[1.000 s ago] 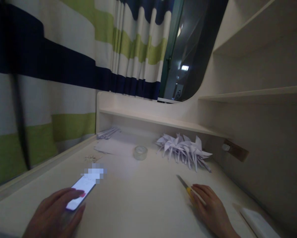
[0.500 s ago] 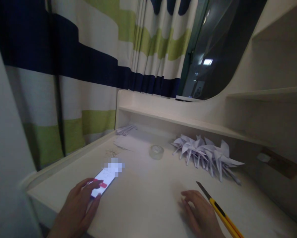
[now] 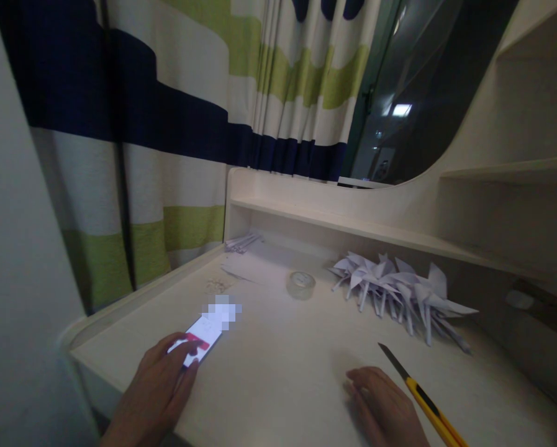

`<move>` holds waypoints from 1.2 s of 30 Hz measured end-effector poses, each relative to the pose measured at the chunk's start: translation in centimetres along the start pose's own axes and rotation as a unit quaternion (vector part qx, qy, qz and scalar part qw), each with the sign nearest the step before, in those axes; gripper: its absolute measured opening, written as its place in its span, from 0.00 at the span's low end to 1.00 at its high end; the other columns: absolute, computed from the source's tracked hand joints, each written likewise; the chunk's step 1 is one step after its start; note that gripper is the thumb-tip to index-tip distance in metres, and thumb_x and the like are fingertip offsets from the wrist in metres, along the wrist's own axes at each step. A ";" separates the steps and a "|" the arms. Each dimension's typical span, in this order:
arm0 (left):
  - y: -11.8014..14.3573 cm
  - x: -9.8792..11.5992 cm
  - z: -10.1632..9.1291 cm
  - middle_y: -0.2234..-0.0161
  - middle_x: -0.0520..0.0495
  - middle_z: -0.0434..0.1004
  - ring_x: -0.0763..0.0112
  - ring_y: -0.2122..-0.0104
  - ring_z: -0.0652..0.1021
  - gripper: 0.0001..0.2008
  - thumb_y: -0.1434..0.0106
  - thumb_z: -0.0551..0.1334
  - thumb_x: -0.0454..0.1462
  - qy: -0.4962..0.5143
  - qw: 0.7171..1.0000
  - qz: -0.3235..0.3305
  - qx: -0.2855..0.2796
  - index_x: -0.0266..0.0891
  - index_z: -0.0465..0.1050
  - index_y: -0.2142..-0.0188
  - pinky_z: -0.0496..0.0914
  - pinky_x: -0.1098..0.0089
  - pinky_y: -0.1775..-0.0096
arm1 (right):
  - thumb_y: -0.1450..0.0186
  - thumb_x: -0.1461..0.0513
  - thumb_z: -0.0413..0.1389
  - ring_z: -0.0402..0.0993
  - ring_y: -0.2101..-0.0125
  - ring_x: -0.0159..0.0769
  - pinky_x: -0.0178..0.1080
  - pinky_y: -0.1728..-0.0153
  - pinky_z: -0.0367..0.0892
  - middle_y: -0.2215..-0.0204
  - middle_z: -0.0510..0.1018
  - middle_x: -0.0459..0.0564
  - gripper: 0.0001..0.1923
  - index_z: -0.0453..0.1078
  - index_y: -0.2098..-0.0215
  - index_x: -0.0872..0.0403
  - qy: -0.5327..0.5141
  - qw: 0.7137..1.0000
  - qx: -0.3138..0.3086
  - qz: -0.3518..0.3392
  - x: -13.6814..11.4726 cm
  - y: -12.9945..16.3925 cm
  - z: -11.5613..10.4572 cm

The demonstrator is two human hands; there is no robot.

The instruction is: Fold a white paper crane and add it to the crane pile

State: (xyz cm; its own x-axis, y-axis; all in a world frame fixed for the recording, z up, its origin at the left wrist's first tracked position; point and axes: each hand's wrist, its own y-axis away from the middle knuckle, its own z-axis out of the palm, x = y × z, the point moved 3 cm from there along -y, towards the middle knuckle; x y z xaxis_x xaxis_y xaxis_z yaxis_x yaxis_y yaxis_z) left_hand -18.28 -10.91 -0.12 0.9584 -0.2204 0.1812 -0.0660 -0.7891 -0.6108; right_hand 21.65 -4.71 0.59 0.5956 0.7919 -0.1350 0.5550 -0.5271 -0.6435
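My left hand [image 3: 159, 388] rests on a lit smartphone [image 3: 199, 338] that lies flat on the cream desk [image 3: 282, 366]; the thumb touches its screen. My right hand [image 3: 383, 406] lies palm down on the desk with fingers together and nothing in it. A yellow utility knife [image 3: 422, 400] with its blade extended lies just right of that hand, apart from it.
A roll of clear tape [image 3: 301, 284] sits mid-desk. A pile of folded white paper pinwheels [image 3: 399, 295] lies at the back right under a low shelf [image 3: 353, 230]. Paper strips [image 3: 241, 243] and small scraps [image 3: 217, 285] lie at the back left. A striped curtain [image 3: 166, 124] hangs behind.
My right hand has come off the utility knife, which now lies beside it on the desk. The view has swung left. My left hand stays on the phone.
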 end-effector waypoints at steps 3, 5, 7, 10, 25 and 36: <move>0.2 -0.2 0.2 0.54 0.43 0.76 0.54 0.46 0.69 0.12 0.36 0.56 0.40 -0.005 1.000 -0.003 0.002 0.42 0.67 0.53 0.68 0.53 0.50 | 0.34 0.67 0.49 0.75 0.64 0.39 0.40 0.64 0.73 0.65 0.76 0.52 0.09 0.64 0.56 0.51 -0.008 1.000 -0.013 0.006 0.0 0.0 0.1; 0.3 -0.4 0.3 0.54 0.43 0.76 0.54 0.46 0.69 0.13 0.36 0.56 0.40 -0.007 1.000 -0.005 0.006 0.42 0.67 0.52 0.68 0.53 0.50 | 0.33 0.66 0.49 0.75 0.65 0.39 0.39 0.65 0.72 0.66 0.76 0.52 0.08 0.64 0.57 0.52 -0.012 1.000 -0.023 0.011 -0.1 0.0 0.2; 0.4 -0.4 0.4 0.55 0.44 0.76 0.54 0.46 0.69 0.14 0.36 0.57 0.41 -0.008 1.000 -0.004 0.006 0.43 0.67 0.52 0.68 0.54 0.49 | 0.33 0.66 0.49 0.74 0.66 0.38 0.39 0.65 0.72 0.67 0.75 0.51 0.06 0.64 0.58 0.52 -0.014 0.999 -0.034 0.019 -0.1 -0.1 0.3; 0.4 -0.3 0.4 0.55 0.45 0.77 0.53 0.47 0.70 0.14 0.36 0.57 0.41 -0.008 1.000 -0.007 0.012 0.43 0.67 0.52 0.68 0.54 0.50 | 0.33 0.66 0.49 0.74 0.67 0.37 0.38 0.66 0.71 0.68 0.75 0.50 0.05 0.65 0.60 0.51 -0.015 0.998 -0.048 0.029 -0.1 -0.1 0.5; 0.4 -0.6 0.6 0.56 0.45 0.77 0.54 0.48 0.70 0.16 0.36 0.57 0.42 0.001 1.000 -0.012 0.005 0.43 0.67 0.50 0.69 0.54 0.50 | 0.33 0.65 0.48 0.73 0.71 0.34 0.35 0.69 0.69 0.72 0.73 0.48 0.06 0.66 0.65 0.52 -0.023 0.998 -0.057 0.031 -0.4 -0.2 0.7; 0.4 -0.6 0.5 0.58 0.45 0.78 0.54 0.52 0.74 0.14 0.37 0.57 0.43 -0.009 0.999 -0.006 0.032 0.43 0.69 0.53 0.71 0.56 0.54 | 0.32 0.65 0.48 0.72 0.71 0.34 0.35 0.70 0.67 0.73 0.72 0.48 0.06 0.65 0.65 0.52 -0.008 0.997 -0.073 0.035 -0.1 0.4 1.0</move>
State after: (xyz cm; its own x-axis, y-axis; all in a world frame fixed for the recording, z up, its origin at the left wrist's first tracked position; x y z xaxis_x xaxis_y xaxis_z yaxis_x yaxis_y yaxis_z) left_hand -18.80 -10.84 -0.85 0.9640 -0.2007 0.1742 -0.0379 -0.7526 -0.6574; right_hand 21.18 -4.68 -0.42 0.6276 0.7555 -0.1878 0.5917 -0.6197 -0.5156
